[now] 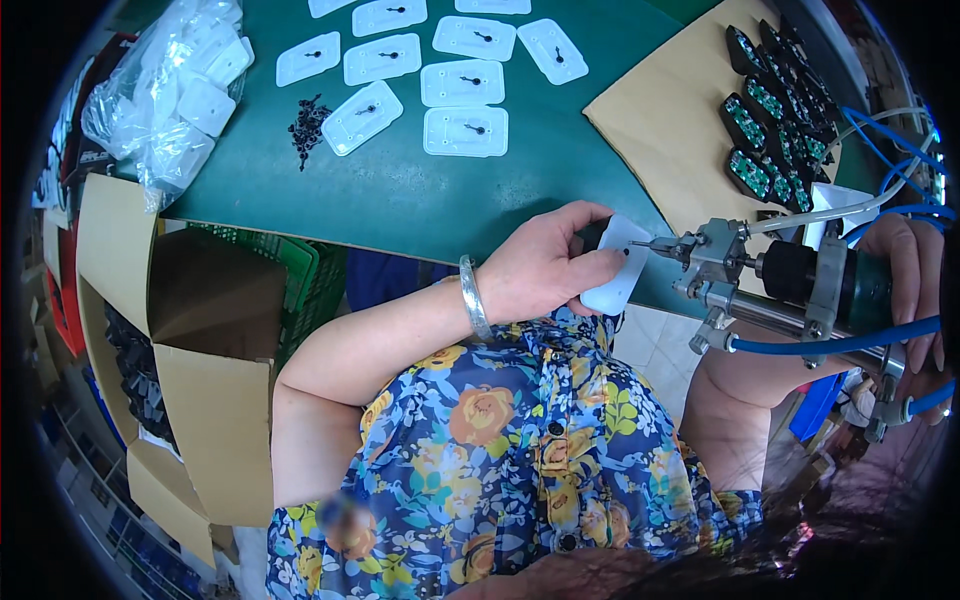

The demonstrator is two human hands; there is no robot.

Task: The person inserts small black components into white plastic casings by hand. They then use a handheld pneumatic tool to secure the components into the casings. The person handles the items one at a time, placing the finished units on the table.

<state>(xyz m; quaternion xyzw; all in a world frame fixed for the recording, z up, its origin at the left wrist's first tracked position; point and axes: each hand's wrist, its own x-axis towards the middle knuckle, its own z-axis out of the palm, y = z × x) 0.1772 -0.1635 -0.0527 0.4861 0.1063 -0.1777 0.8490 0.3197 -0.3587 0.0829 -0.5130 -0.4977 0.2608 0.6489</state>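
My left hand (545, 255), with a silver bangle at the wrist, pinches a white plastic cover (622, 262) at the table's front edge. The thumb presses on its face beside a small black part (627, 251). At that part points the thin metal tip of a screwdriver (800, 275), a dark-bodied powered one clamped in a metal bracket with hoses. Whether the tip touches it I cannot tell. Round the screwdriver's rear body my right hand (905, 270) is closed, partly hidden by the tool and a blue hose.
Several white covers (462, 85), each with a black part, lie on the green table (400, 200) near a pile of small black parts (308, 130). Cardboard (660, 120) bears green circuit assemblies (750, 170). A plastic bag (175, 100) holds more covers. Left stands an open carton (215, 420).
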